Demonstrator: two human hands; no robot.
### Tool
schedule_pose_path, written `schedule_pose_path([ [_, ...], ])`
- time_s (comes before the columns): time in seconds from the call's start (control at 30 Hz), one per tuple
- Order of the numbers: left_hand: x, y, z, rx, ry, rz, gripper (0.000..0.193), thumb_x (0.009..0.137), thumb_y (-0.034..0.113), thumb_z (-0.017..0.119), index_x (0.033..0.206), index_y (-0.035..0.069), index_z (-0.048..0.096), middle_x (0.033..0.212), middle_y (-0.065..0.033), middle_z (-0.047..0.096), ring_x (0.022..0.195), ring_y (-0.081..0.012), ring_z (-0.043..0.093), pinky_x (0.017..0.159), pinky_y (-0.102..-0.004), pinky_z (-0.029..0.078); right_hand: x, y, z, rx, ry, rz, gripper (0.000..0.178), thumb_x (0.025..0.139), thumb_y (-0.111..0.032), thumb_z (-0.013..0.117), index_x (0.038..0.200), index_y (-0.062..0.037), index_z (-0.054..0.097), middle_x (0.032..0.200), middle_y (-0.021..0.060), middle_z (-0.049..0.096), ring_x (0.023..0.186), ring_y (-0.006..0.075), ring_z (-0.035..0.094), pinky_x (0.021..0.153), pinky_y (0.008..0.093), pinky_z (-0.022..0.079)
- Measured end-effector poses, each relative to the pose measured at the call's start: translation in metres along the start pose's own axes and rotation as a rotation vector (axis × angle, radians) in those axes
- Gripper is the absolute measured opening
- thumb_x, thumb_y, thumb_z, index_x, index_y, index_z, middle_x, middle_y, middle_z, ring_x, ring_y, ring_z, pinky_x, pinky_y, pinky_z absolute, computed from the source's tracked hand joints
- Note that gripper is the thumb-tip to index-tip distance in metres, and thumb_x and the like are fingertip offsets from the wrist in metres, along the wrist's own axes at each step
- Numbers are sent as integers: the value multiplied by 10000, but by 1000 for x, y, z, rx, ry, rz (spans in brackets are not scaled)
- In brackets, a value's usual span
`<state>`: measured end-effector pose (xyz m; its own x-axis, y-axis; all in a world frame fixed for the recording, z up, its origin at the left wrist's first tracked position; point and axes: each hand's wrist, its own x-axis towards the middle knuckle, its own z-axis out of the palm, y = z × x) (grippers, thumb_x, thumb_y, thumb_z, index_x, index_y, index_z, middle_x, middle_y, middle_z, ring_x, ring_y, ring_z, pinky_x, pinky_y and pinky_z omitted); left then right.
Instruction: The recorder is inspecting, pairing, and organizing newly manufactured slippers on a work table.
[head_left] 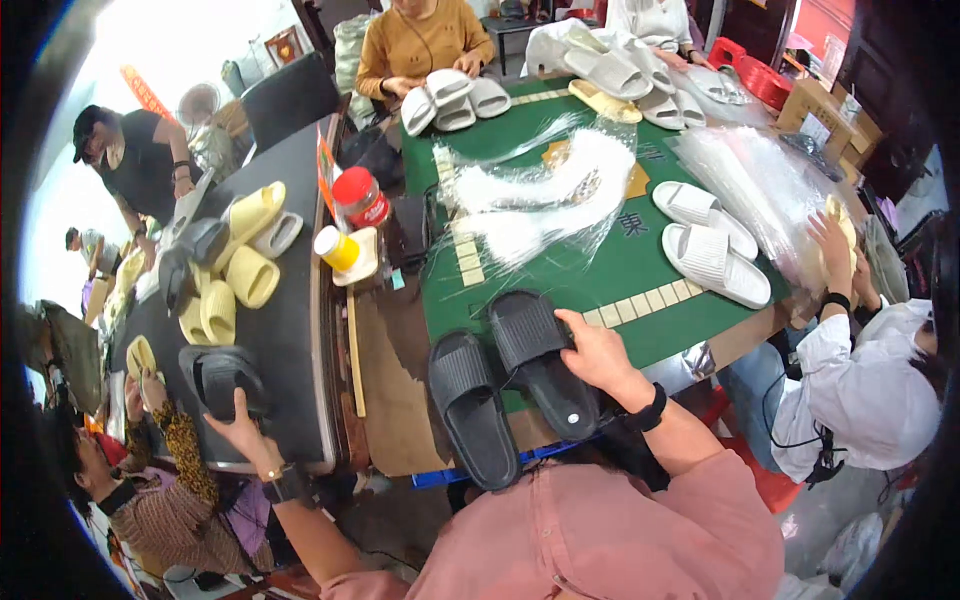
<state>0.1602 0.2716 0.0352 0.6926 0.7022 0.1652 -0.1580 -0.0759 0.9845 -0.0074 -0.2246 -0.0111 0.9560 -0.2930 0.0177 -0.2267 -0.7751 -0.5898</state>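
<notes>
Here, the black slippers (530, 335) lie on the green table (640, 268), toes pointing away from me, long axes leaning left. My right hand (598, 352), half curled, touches one's edge; my left hand (243, 432), loosely spread, meets dark grey slippers (222, 375); firmness, I can't tell.

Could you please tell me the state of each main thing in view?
Left black slipper: sole down, strap up
Right black slipper: sole down, touched by the right hand
Dark slippers: touched by the left hand
Nearest white slippers: soles down, side by side
Red-lidded jar: closed
Clear plastic: crumpled
</notes>
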Motion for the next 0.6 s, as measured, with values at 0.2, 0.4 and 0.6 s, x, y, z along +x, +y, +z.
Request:
schedule_pose_path([
  [0.2, 9, 3, -10, 9, 12, -93, 652, 828, 104, 742, 1357, 24, 369, 1188, -107, 531, 932, -187, 561, 719, -304, 475, 25, 49, -80, 182, 597, -128, 476, 706, 5, 563, 1177, -56, 585, 1103, 203, 645, 941, 336, 657, 824, 372, 496],
  [0.4, -28, 14, -27, -33, -5, -34, 595, 889, 192, 687, 1345, -28, 375, 1192, -102, 518, 998, -181, 533, 836, -334, 448, 31, 124, -177, 440, 1137, 150, 483, 822, -133, 720, 1248, -3, 534, 647, -54, 459, 589, 59, 416, 544, 233, 361],
  [0.6, -101, 29, -26, -97, -206, 240, 496, 886, 58, 606, 1328, -55, 410, 1233, -121, 494, 1058, -205, 518, 947, -385, 431, 17, 125, -143, 524, 1022, 106, 311, 878, -109, 660, 1161, -2, 587, 708, -79, 441, 643, 41, 384, 591, 210, 328],
])
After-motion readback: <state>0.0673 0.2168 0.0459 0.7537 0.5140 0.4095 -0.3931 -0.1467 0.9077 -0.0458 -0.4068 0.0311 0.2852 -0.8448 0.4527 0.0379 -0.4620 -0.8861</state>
